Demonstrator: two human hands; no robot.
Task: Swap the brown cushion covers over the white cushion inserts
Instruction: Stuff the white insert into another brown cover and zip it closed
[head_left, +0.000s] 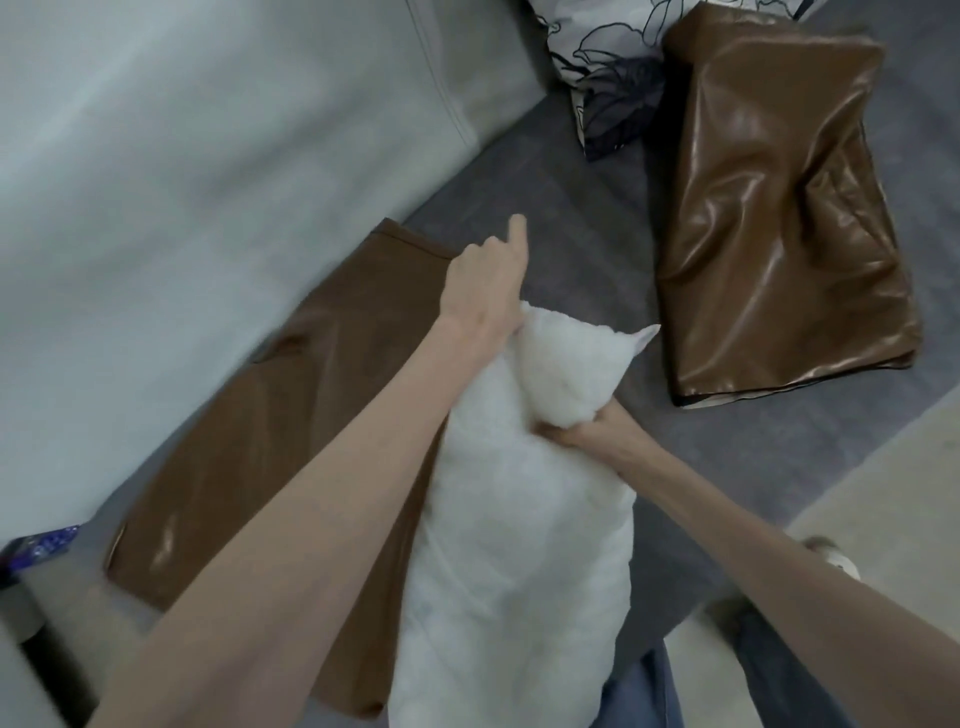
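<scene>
Here both hands, left hand (485, 280) and right hand (592, 428), grip the bare white insert (514, 519)

Both hands hold a white cushion insert (514, 519), the right hand (587, 431) gripping its folded end, the left hand (483, 280) beside a flat brown cover (291, 441) on the grey sofa seat (571, 208).

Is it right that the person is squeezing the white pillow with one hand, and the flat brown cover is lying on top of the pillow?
Not quite. The right hand does squeeze the white pillow, but the flat brown cover lies on the grey sofa seat, beside and partly under the pillow, not on top of it. The head view shows this.
</scene>
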